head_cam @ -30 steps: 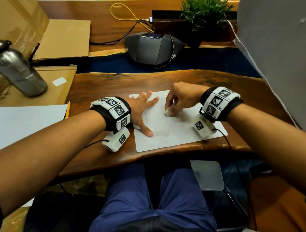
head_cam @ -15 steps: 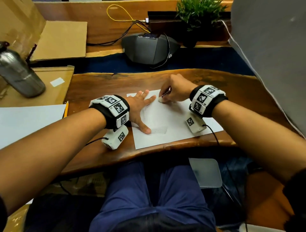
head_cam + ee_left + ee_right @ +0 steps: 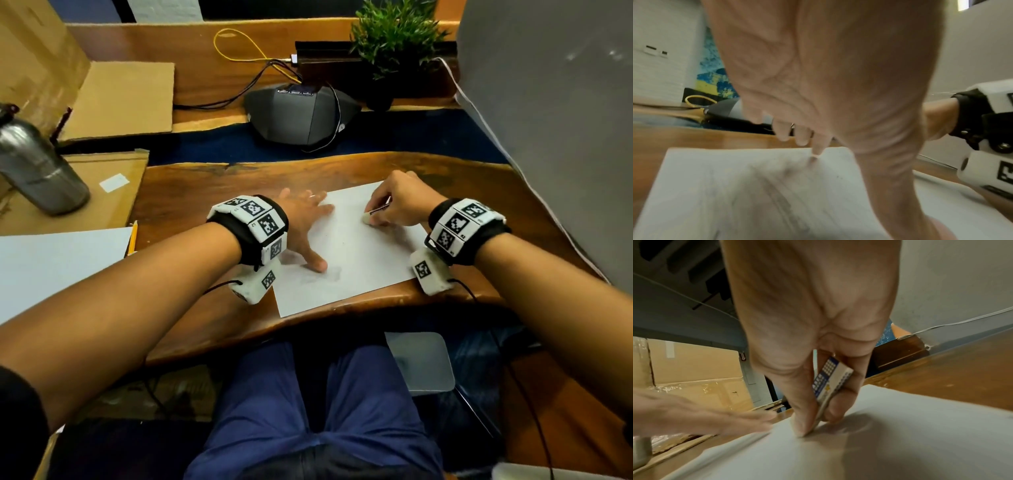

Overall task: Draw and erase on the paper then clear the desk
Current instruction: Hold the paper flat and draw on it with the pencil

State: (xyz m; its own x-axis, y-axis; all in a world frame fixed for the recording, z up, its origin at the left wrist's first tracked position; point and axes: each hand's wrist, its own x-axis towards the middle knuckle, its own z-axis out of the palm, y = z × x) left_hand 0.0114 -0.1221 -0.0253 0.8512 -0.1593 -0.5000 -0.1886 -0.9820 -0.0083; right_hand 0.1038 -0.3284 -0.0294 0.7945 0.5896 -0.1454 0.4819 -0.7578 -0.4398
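- White sheet of paper (image 3: 356, 253) lies flat on the brown live-edge wooden desk (image 3: 205, 315), its near edge close to the desk's front rim; faint grey pencil smudges show on its near-left part.
- Left hand (image 3: 305, 226) lies flat on the paper's left side, fingers straight and spread, thumb pressing near the smudges.
- Right hand (image 3: 400, 204) is on the far-right part of the paper, thumb and fingers pinching a small white eraser in a blue-printed sleeve (image 3: 830, 386), whose bare end touches the sheet.
- Left of the paper, a yellow pencil (image 3: 132, 238) lies beside a second white sheet (image 3: 51, 267).
- Further left of the paper, a steel bottle (image 3: 37, 168) stands on flat brown cardboard (image 3: 113, 202).
- Beyond the paper, a grey conference speaker (image 3: 298, 116) sits on the blue strip, with black and yellow cables (image 3: 239, 44) and a green potted plant (image 3: 394, 37) behind it.
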